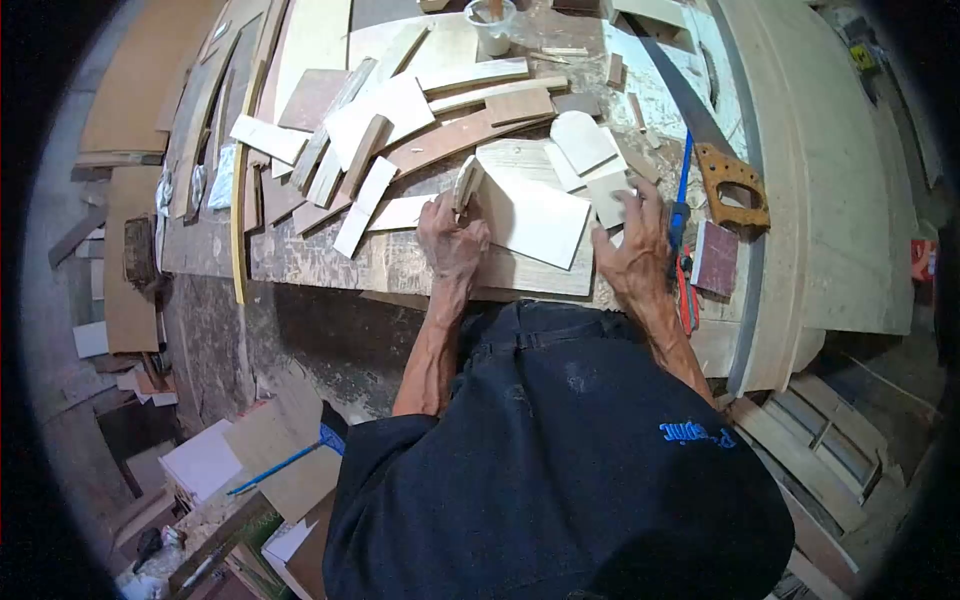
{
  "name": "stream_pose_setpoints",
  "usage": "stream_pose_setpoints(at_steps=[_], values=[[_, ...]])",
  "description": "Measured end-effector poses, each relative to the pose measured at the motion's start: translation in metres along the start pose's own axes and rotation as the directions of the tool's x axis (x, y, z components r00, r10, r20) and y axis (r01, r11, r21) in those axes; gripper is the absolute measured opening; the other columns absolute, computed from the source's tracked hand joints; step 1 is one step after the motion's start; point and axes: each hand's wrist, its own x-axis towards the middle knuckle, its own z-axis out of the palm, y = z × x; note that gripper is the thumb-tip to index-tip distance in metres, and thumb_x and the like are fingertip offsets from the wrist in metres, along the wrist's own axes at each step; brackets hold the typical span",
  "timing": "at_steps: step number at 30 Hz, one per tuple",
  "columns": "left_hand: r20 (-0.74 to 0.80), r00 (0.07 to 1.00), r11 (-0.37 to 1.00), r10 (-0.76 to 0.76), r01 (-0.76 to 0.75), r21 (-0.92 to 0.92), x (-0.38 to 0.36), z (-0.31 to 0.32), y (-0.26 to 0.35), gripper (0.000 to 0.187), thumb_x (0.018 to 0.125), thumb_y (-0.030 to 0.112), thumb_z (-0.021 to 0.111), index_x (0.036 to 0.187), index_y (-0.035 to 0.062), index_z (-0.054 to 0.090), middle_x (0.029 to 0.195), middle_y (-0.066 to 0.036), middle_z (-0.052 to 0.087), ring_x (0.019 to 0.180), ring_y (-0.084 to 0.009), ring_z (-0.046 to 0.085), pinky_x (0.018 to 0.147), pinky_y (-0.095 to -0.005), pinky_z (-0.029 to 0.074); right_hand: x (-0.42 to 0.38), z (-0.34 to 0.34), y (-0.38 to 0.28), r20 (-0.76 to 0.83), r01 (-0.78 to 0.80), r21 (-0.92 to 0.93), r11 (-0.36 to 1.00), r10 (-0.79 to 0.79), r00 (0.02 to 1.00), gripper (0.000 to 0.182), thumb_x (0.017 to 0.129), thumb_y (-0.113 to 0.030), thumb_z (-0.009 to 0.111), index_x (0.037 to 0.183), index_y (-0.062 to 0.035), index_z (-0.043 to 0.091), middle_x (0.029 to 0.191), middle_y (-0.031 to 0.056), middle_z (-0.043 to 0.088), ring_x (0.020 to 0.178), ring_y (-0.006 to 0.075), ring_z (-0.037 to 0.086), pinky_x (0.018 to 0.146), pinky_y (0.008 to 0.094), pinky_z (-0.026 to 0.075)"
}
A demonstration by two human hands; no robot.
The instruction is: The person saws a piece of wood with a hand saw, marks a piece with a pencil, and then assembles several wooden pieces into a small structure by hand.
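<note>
My left hand (453,238) is closed round a small rounded wood piece (467,184) that stands on edge at the left side of a white board (535,215). To the right, my right hand (637,240) has its fingers curled at a small greyish flat piece (609,198), thumb and fingertips touching its edge. Just beyond that piece lies a white panel with a rounded top (582,142). The white board rests between my hands on a wood-grained board (560,278) near the bench's front edge.
Wood strips and offcuts (465,140) are heaped at the left and centre of the bench (320,262). A handsaw (735,190), a blue bar clamp (684,180), red-handled pliers (687,295) and a dark red block (715,258) lie right of my right hand. A plastic cup (492,28) stands at the back.
</note>
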Motion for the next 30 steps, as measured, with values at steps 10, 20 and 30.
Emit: stream_pose_setpoints(at_steps=[10, 20, 30], values=[[-0.015, 1.000, 0.999, 0.027, -0.026, 0.031, 0.003, -0.001, 0.007, 0.018, 0.067, 0.006, 0.066, 0.083, 0.0019, 0.059, 0.079, -0.014, 0.059, 0.076, -0.0357, 0.056, 0.068, -0.0458, 0.046, 0.008, -0.004, 0.024, 0.100, -0.211, -0.046, 0.976, 0.215, 0.972, 0.056, 0.076, -0.025, 0.062, 0.121, 0.0037, 0.046, 0.118, 0.0228, 0.050, 0.105, 0.0405, 0.054, 0.091, 0.0474, 0.045], [0.070, 0.997, 0.999, 0.019, -0.023, 0.047, 0.004, -0.002, 0.002, 0.032, 0.063, 0.006, 0.067, 0.094, 0.0021, 0.059, 0.086, -0.015, 0.059, 0.081, -0.0361, 0.056, 0.068, -0.0460, 0.047, 0.005, 0.001, 0.022, 0.128, -0.239, -0.090, 0.967, 0.249, 0.960, 0.071, 0.074, -0.033, 0.068, 0.131, 0.0017, 0.044, 0.113, 0.0231, 0.054, 0.108, 0.0381, 0.055, 0.092, 0.0479, 0.046], [0.074, 0.997, 0.999, 0.035, -0.036, 0.013, 0.002, -0.002, 0.008, 0.033, 0.063, 0.002, 0.068, 0.095, 0.0016, 0.058, 0.087, -0.016, 0.058, 0.082, -0.0379, 0.055, 0.070, -0.0480, 0.046, 0.003, -0.016, 0.024, 0.127, -0.063, -0.042, 0.997, 0.068, 0.990, 0.056, 0.073, -0.025, 0.066, 0.121, 0.0002, 0.054, 0.112, 0.0193, 0.056, 0.105, 0.0361, 0.057, 0.090, 0.0462, 0.048]])
